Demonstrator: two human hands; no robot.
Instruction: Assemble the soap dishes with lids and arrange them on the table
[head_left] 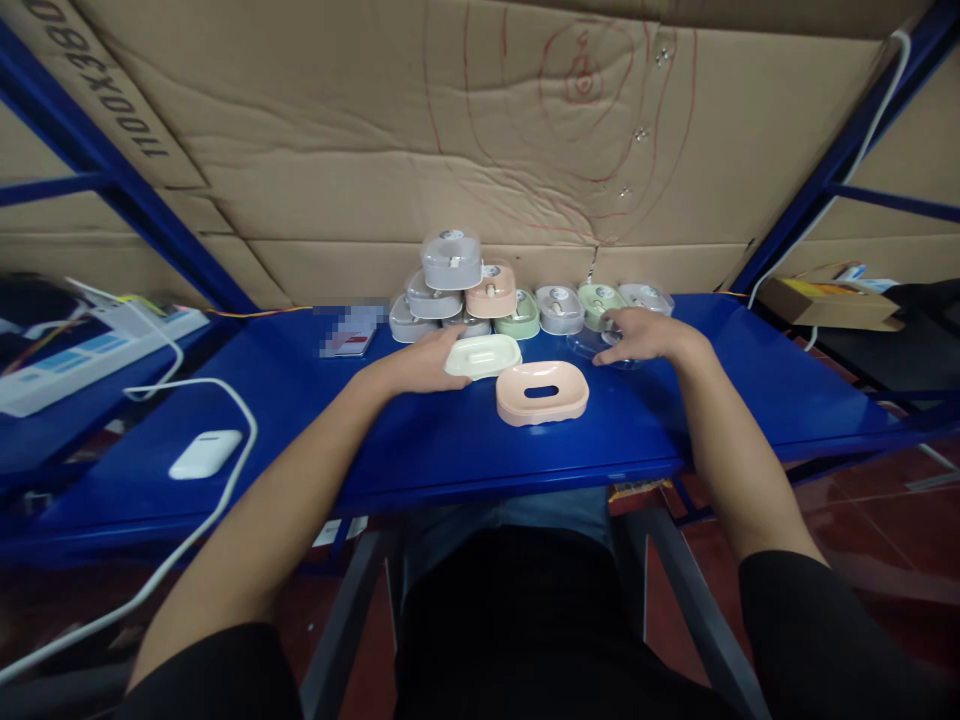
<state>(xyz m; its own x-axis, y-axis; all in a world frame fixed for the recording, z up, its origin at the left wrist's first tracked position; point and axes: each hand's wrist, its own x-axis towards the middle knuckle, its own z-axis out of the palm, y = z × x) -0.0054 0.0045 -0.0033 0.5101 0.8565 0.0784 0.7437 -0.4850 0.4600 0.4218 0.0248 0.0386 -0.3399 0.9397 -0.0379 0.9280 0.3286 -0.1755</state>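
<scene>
On the blue table lies a cream soap dish tray, its left end between the thumb and fingers of my left hand. My right hand is curled over a clear plastic lid, thumb on the near side; part of the lid is hidden beneath the hand. Between my hands, a little nearer to me, rests a peach oval soap dish base with a slot in its middle. Neither hand touches it.
Behind stand lidded soap boxes in grey, peach and green, several stacked in a pile at left, others in a row. A white earphone case and white cable lie at left. Cardboard walls the back.
</scene>
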